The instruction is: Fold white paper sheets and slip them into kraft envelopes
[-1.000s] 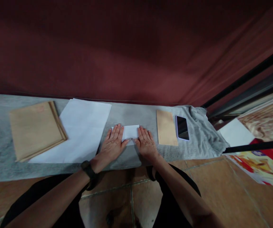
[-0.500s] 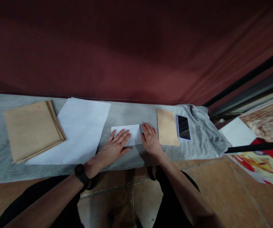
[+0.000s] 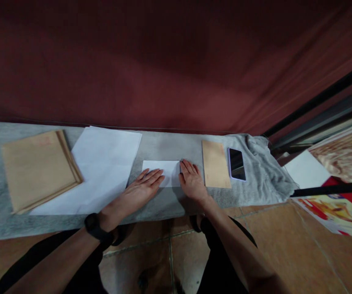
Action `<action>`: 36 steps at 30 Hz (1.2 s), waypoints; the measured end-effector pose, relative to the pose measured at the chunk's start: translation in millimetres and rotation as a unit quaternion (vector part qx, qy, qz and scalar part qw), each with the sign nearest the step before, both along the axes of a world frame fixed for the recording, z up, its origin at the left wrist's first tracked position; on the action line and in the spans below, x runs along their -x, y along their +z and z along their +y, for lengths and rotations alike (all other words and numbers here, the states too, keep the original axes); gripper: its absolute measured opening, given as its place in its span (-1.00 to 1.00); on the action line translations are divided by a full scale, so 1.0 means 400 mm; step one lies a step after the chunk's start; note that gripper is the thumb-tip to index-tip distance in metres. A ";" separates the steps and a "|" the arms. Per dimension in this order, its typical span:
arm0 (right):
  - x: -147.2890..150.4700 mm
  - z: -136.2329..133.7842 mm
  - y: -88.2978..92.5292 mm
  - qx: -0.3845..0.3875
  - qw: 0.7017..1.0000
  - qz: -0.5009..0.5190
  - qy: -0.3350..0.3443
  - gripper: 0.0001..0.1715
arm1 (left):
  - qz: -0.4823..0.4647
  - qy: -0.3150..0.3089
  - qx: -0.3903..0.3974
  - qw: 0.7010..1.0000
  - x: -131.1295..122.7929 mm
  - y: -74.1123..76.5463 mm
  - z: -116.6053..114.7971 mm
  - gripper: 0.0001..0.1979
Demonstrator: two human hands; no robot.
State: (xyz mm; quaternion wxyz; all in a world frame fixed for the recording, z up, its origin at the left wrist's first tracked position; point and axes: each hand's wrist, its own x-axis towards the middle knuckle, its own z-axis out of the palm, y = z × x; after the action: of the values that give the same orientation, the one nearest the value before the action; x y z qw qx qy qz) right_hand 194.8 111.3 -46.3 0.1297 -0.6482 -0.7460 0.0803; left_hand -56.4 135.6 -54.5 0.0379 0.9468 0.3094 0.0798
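A small folded sheet of white paper (image 3: 170, 173) lies flat on the grey cloth in front of me. On its left part rests my left hand (image 3: 143, 184), palm down with the fingers stretched out. My right hand (image 3: 192, 179) lies at the paper's right edge, its fingers extended and pointing away from me. Just right of that hand is a single brown envelope (image 3: 216, 165). Larger white sheets (image 3: 102, 163) lie to the left, partly under a stack of brown envelopes (image 3: 38, 167).
A phone (image 3: 236, 164) lies right of the single envelope. Grey cloth (image 3: 170, 145) covers the narrow bench, bunched at its right end. A dark red curtain-like surface (image 3: 163, 69) rises behind. At the right are black bars (image 3: 332, 190) and a colourful printed box (image 3: 341, 214).
My left hand has slid slightly left and towards me, its fingers closer together. My right hand has shifted a little left at the paper's edge. The paper stays nearly in place.
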 end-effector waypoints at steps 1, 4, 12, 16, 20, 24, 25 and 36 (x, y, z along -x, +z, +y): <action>0.003 0.000 0.001 -0.002 1.000 0.001 -0.001 -0.40 | -0.005 0.005 0.005 1.000 -0.002 0.005 -0.001 -0.54; 0.024 -0.002 0.002 -0.016 1.000 0.011 0.003 -0.40 | -0.024 0.036 0.016 0.999 -0.023 0.011 -0.009 -0.49; 0.098 -0.037 -0.035 -0.030 0.996 0.020 0.075 -0.34 | -0.024 0.128 0.008 0.991 -0.096 -0.023 -0.022 -0.37; 0.083 -0.035 -0.046 -0.050 0.997 0.002 0.059 -0.31 | -0.032 0.141 0.002 0.989 -0.100 -0.029 -0.017 -0.36; 0.057 -0.029 -0.051 -0.064 0.997 -0.011 0.051 -0.29 | -0.045 0.175 0.004 0.984 -0.096 -0.030 -0.010 -0.35; 0.041 -0.030 -0.056 -0.069 0.997 -0.015 0.038 -0.30 | -0.048 0.203 0.001 0.978 -0.089 -0.030 -0.002 -0.33; 0.039 -0.030 -0.056 -0.068 0.997 -0.015 0.034 -0.30 | -0.050 0.207 -0.001 0.977 -0.086 -0.031 -0.001 -0.32; 0.018 -0.030 -0.049 -0.053 0.998 -0.010 0.013 -0.32 | -0.099 0.256 -0.011 0.962 -0.056 -0.049 0.010 -0.25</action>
State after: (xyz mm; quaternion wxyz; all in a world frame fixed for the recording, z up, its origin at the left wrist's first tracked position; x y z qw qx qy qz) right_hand 187.6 99.3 -65.9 0.1554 -0.6314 -0.7589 0.0361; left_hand -34.0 139.6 -74.0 0.0357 0.8239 0.5352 0.1833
